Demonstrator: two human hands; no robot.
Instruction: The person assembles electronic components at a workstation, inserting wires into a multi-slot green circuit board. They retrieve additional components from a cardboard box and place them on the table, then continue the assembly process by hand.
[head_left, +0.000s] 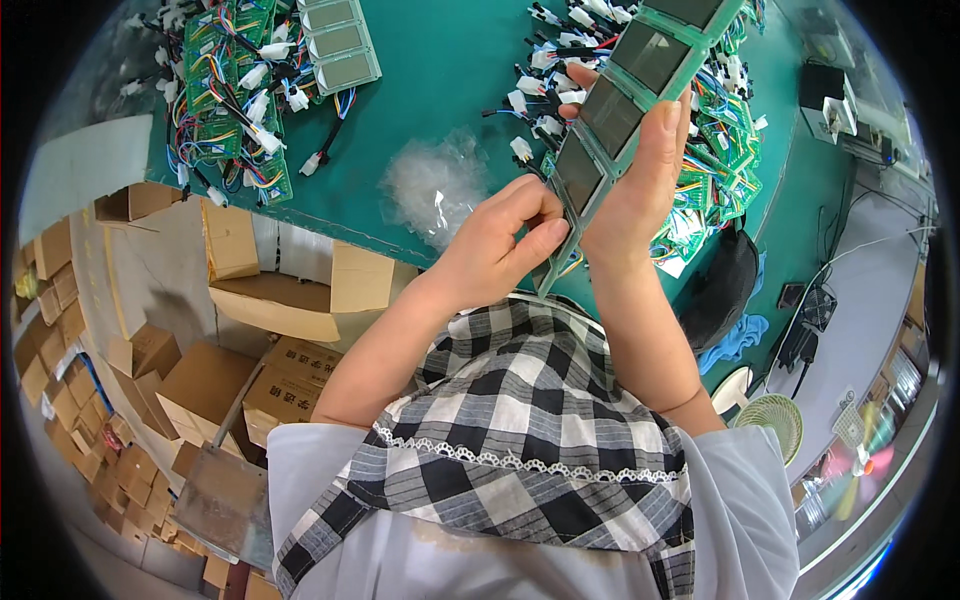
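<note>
A long green strip of circuit boards with grey LCD screens slants across the front of my body, raised over the table edge. My left hand is closed on its near lower end, with thumb and forefinger pinching the edge. My right hand grips the strip further up; its thumb lies along the near side and its fingertips show at the far side. Behind the strip lies a heap of green circuit boards with coloured wires and white plugs. Crumpled clear plastic film rests left of my left hand.
On the green table, more wired circuit boards and another LCD strip lie at the far left. A black bag and blue cloth are at the right. Open cardboard boxes stand below the table's left edge.
</note>
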